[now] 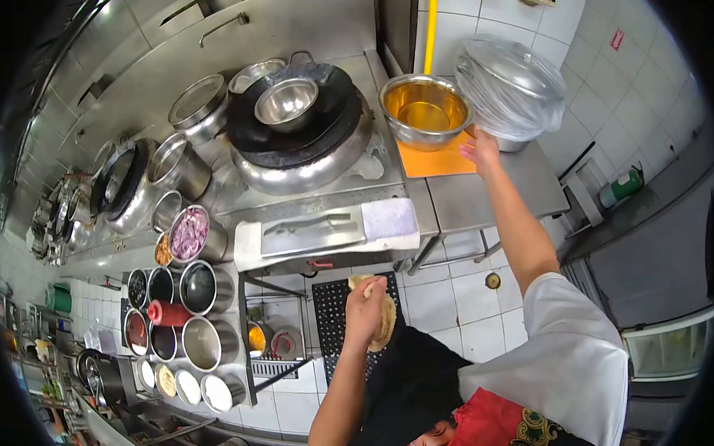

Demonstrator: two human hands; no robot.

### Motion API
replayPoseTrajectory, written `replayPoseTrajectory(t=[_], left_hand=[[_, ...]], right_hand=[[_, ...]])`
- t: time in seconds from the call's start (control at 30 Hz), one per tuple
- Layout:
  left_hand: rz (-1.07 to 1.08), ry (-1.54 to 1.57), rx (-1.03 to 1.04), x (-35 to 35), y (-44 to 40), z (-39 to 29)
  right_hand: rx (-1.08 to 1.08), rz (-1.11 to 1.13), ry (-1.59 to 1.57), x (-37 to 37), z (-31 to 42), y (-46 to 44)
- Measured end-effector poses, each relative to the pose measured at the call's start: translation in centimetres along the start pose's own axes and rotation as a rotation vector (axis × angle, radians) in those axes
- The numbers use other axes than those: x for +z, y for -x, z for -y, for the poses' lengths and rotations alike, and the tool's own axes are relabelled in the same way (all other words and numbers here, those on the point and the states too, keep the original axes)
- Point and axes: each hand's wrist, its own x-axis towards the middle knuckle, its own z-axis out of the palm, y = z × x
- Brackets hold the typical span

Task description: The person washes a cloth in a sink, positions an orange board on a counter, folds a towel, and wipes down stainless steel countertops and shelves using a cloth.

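Observation:
My left hand (362, 316) is closed around a tan cloth (384, 325), which hangs down beside my fingers above the black floor mat. My right hand (480, 151) is stretched out to the side counter, its fingers apart, close to the right side of a steel bowl (403, 133). Clear amber liquid (422, 115) that looks like oil is in this bowl. Beneath it lies an orange board (422, 162). Whether my fingertips touch the bowl I cannot tell. Just behind my right hand stands a pot covered with a clear plastic bag (511, 87).
A large wok (329, 131) with a small steel bowl (286, 104) in it sits on the stove. On the left are a pot of sliced red onion (190, 234), several seasoning containers and a red bottle (167, 313). A folded towel (388, 219) lies along the stove's front edge.

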Motion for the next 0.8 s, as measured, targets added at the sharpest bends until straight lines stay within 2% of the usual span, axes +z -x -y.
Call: replayPoseTrajectory(t=[0.1,0.33,0.4,0.5,0.7,0.8], left_hand=[[0.021,-0.257,0.135,2.6,-4.6,-4.3],[0.002,-0.533,0.318,12.3,-21.8,-2.7],[-0.008,-0.583,0.093,14.7,-26.4,-1.5],[-0.073,-0.551,-0.061,16.5,-30.0,0.0],[0.005,-0.524,-0.102,16.4,-30.1,-0.6],[0.033,-0.410,-0.136,16.1,-30.9,0.1]], right_hand=[[0.044,0.079,-0.010,-0.1,-0.1,-4.5],[0.078,0.037,0.078,0.8,-0.6,-7.2],[0.090,0.031,0.099,0.6,-0.5,-7.9],[0.110,0.078,0.109,0.2,-0.3,-9.3],[0.139,0.161,0.085,-0.5,0.0,-9.4],[0.123,0.151,0.074,-0.3,0.1,-9.2]])
